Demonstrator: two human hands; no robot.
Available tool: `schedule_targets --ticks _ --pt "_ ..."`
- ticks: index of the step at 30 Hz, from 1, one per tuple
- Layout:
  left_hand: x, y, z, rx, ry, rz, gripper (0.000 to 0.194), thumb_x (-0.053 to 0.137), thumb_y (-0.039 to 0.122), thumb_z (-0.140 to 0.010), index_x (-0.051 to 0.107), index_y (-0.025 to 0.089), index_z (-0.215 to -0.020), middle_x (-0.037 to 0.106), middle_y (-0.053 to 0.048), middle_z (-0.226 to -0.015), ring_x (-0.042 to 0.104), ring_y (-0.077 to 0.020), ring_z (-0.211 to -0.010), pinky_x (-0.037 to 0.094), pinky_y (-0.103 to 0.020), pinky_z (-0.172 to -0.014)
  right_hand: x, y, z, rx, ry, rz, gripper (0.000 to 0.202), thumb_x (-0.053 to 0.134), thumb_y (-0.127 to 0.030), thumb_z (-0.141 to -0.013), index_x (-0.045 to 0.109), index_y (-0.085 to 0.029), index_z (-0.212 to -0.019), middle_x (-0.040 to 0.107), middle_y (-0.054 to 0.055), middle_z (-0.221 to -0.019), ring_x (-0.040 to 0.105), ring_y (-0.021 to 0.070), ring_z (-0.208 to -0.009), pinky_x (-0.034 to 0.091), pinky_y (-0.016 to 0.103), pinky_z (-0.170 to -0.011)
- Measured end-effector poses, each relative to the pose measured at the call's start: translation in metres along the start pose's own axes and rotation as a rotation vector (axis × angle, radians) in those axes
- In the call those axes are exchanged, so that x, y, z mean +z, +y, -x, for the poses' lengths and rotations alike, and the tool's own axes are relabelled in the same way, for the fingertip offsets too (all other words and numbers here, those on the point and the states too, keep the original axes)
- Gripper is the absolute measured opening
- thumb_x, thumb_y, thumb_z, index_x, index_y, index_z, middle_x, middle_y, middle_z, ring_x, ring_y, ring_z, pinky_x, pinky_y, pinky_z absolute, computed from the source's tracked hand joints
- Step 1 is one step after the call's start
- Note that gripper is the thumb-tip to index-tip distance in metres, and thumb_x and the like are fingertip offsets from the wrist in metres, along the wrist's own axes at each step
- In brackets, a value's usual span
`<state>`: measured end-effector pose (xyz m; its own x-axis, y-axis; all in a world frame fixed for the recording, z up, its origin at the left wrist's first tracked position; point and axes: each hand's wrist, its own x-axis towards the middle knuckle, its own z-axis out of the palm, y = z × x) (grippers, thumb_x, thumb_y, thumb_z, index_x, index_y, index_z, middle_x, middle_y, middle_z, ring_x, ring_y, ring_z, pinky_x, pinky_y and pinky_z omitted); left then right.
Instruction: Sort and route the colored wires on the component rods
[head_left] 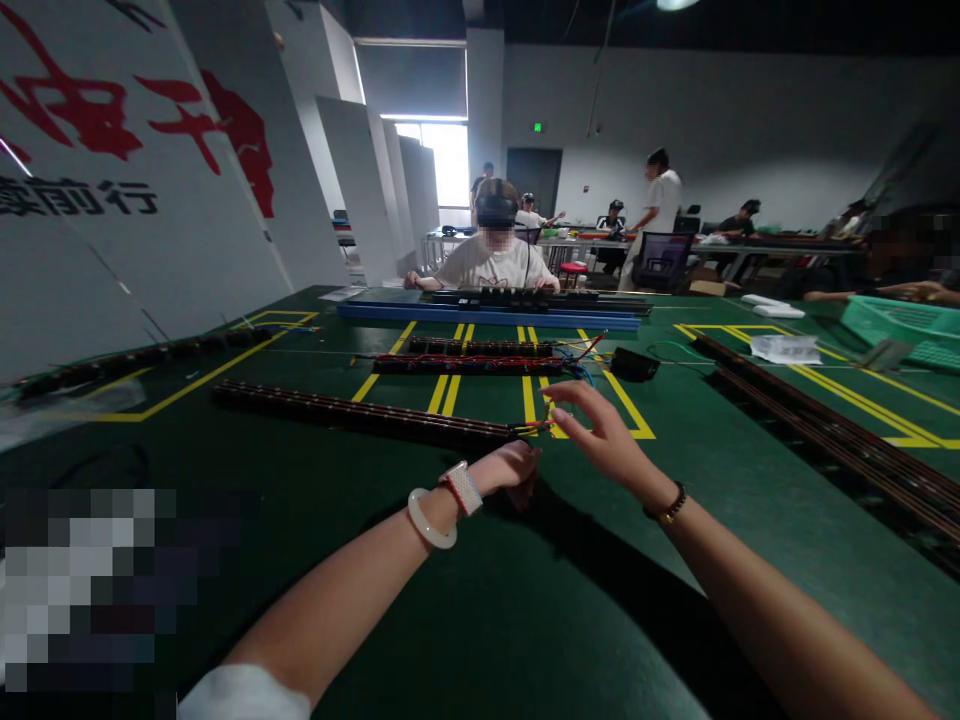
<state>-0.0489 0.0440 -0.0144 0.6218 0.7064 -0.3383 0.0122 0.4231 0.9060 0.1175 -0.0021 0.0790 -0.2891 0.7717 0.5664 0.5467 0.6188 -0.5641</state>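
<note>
The long dark strip [360, 412] lies flat on the green tabletop [570, 600], its wired end just beyond the left hand [514, 468], whose grip is curled there; whether it pinches the wires I cannot tell. The right hand [600, 430] hovers beside, fingers spread wide, holding nothing. Two more strips [469, 358] lie farther off, already wired.

Near the hands, bare green table [465, 600] gives open passage. Just beyond, a long dark strip [360, 412] bars the way left; farther off, wired strips [469, 357] and a black box [634, 364]. Dark rails [832, 430] line the right side.
</note>
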Motion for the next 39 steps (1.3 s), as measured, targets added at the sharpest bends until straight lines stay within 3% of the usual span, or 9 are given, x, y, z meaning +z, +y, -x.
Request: schedule_targets --ticks 3,6,12,17,22,26,30,34,39 --pt "0.008 0.003 0.006 -0.068 -0.064 -0.044 0.037 0.041 0.039 -0.091 0.059 0.011 -0.075 0.063 -0.01 -0.058 0.063 -0.021 -0.053 0.051 -0.035 -0.061 0.01 -0.016 0.002 -0.126 -0.103 0.174 0.029 0.052 -0.038 -0.091 0.061 -0.024 -0.115 0.061 0.008 -0.118 0.054 0.0216 -0.112 0.042 0.039 -0.097" --pt "0.017 0.006 0.011 -0.038 -0.097 0.072 0.037 0.032 0.028 -0.094 0.059 0.008 -0.08 0.068 -0.013 -0.073 0.069 -0.0207 -0.072 0.052 -0.035 -0.078 0.015 -0.007 0.002 -0.148 -0.067 0.296 0.023 0.053 -0.03 -0.092 0.064 -0.022 -0.11 0.067 0.007 -0.103 0.059 0.0206 -0.099 0.043 0.037 -0.09" --pt "0.027 0.005 0.012 0.018 -0.03 0.241 0.019 0.048 0.022 -0.087 0.061 0.008 -0.084 0.07 -0.015 -0.085 0.069 -0.0201 -0.081 0.05 -0.038 -0.091 0.003 0.028 -0.002 -0.022 0.02 0.405 0.021 0.056 -0.026 -0.089 0.067 -0.021 -0.107 0.07 0.006 -0.093 0.059 0.0218 -0.091 0.043 0.036 -0.084" --pt "0.027 0.006 0.011 0.028 -0.046 0.153 0.021 0.04 0.016 -0.09 0.059 0.008 -0.092 0.07 -0.014 -0.086 0.069 -0.0179 -0.08 0.048 -0.04 -0.093 -0.003 0.06 -0.003 0.177 0.0 0.169 0.023 0.058 -0.026 -0.086 0.065 -0.02 -0.107 0.068 0.006 -0.108 0.061 0.0207 -0.101 0.046 0.036 -0.091" --pt "0.026 0.008 0.012 -0.017 -0.066 0.192 0.022 0.037 0.016 -0.091 0.056 0.006 -0.094 0.069 -0.02 -0.09 0.069 -0.02 -0.084 0.045 -0.043 -0.097 -0.006 0.099 0.008 0.343 -0.163 -0.038 0.058 0.068 -0.036 -0.078 0.051 -0.021 -0.132 0.052 0.011 -0.136 0.049 0.0238 -0.125 0.04 0.041 -0.105" --pt "0.022 0.004 0.009 -0.005 -0.125 0.218 0.022 0.043 0.018 -0.09 0.057 0.003 -0.098 0.067 -0.023 -0.1 0.069 -0.0216 -0.09 0.043 -0.044 -0.101 -0.003 0.115 0.018 0.41 -0.32 -0.076 0.073 0.071 -0.042 -0.075 0.044 -0.019 -0.139 0.047 0.013 -0.141 0.048 0.0256 -0.127 0.039 0.041 -0.107" --pt "0.021 0.004 0.008 -0.004 -0.118 0.226 0.026 0.04 0.017 -0.09 0.058 0.002 -0.1 0.067 -0.022 -0.103 0.068 -0.0226 -0.092 0.044 -0.045 -0.101 0.002 0.116 0.02 0.382 -0.404 -0.161 0.066 0.068 -0.04 -0.077 0.046 -0.019 -0.136 0.056 0.012 -0.131 0.056 0.0219 -0.116 0.045 0.037 -0.1" --pt "0.026 0.005 0.009 0.005 -0.061 0.285 0.026 0.039 0.014 -0.09 0.058 0.002 -0.101 0.067 -0.021 -0.102 0.068 -0.0229 -0.092 0.044 -0.044 -0.1 0.0 0.107 0.015 0.288 -0.365 0.116 0.043 0.072 -0.038 -0.074 0.063 -0.014 -0.109 0.064 0.012 -0.106 0.06 0.0205 -0.094 0.049 0.035 -0.084" --pt "0.028 0.002 0.007 0.034 -0.082 0.332 0.025 0.043 0.015 -0.09 0.059 0.003 -0.104 0.066 -0.019 -0.105 0.067 -0.02 -0.095 0.042 -0.041 -0.103 -0.004 0.081 0.008 0.319 -0.461 0.228 0.024 0.064 -0.034 -0.08 0.064 -0.013 -0.091 0.065 0.005 -0.085 0.056 0.0135 -0.07 0.042 0.023 -0.063"
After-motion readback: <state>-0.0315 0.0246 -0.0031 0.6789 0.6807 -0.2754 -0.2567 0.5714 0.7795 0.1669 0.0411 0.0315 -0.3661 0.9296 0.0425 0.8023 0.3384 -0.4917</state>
